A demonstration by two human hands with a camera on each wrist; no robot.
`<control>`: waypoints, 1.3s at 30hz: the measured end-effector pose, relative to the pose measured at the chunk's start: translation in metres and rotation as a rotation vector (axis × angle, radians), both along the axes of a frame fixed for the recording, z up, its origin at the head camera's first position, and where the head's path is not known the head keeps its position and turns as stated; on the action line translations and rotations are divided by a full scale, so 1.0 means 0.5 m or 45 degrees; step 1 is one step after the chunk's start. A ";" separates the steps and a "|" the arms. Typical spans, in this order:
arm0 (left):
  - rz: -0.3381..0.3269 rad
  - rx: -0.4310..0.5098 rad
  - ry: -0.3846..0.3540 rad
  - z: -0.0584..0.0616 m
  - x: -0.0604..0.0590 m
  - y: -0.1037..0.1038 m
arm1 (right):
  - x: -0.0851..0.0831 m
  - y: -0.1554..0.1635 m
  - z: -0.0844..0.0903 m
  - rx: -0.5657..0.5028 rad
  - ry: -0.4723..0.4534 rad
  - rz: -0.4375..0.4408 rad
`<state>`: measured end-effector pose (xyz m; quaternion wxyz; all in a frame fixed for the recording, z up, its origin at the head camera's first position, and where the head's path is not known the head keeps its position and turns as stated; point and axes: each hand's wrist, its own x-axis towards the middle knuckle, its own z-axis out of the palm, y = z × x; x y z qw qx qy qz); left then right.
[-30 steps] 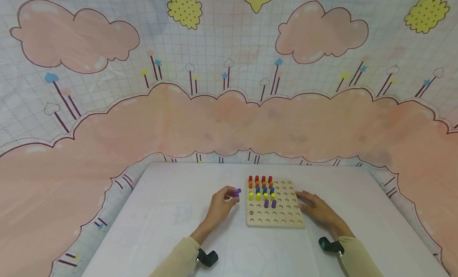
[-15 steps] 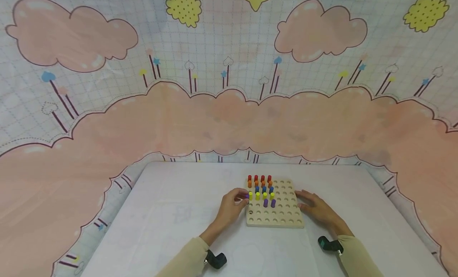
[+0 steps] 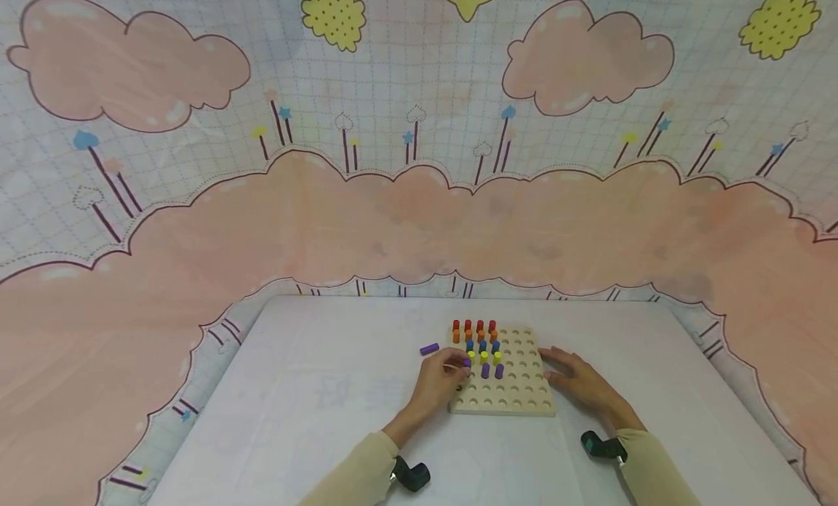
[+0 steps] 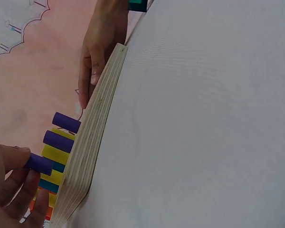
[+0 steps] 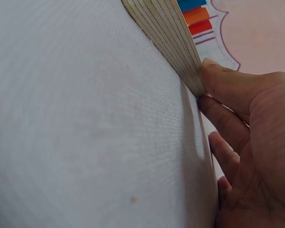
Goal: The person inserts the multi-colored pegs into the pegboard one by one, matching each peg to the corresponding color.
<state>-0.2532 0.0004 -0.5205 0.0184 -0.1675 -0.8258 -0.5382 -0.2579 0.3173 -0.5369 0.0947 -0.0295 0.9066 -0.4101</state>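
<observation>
A pale wooden pegboard point(image 3: 504, 403) lies on the table, with upright rows of red, orange, blue and yellow pegs. Two purple pegs point(image 3: 492, 371) stand in the row nearest to me. My left hand point(image 3: 437, 381) is over the board's left side and pinches another purple peg point(image 4: 40, 164) between thumb and fingers, level with that purple row. My right hand point(image 3: 583, 384) rests at the board's right edge, thumb and fingertips touching it with the fingers loosely extended. Beyond my left hand, one loose purple peg point(image 3: 429, 349) lies on the table.
The board's right columns and front rows show bare holes point(image 3: 516, 390). A white cloth covers the table point(image 3: 314, 390), and a patterned cloth point(image 3: 419, 222) hangs behind it. Each wrist wears a black camera mount point(image 3: 411, 475).
My left hand has moved right, from beside the board to over its left side. One of its two purple pegs now lies on the table. My right hand stays in place.
</observation>
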 end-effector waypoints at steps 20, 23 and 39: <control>-0.002 -0.055 0.056 -0.018 -0.012 0.018 | 0.001 -0.003 0.003 0.000 0.020 0.009; -0.016 -0.049 0.050 -0.020 -0.013 0.017 | 0.002 -0.003 0.002 0.005 0.020 0.010; -0.013 -0.085 0.013 -0.016 -0.004 0.010 | 0.004 0.000 -0.001 0.004 0.043 0.037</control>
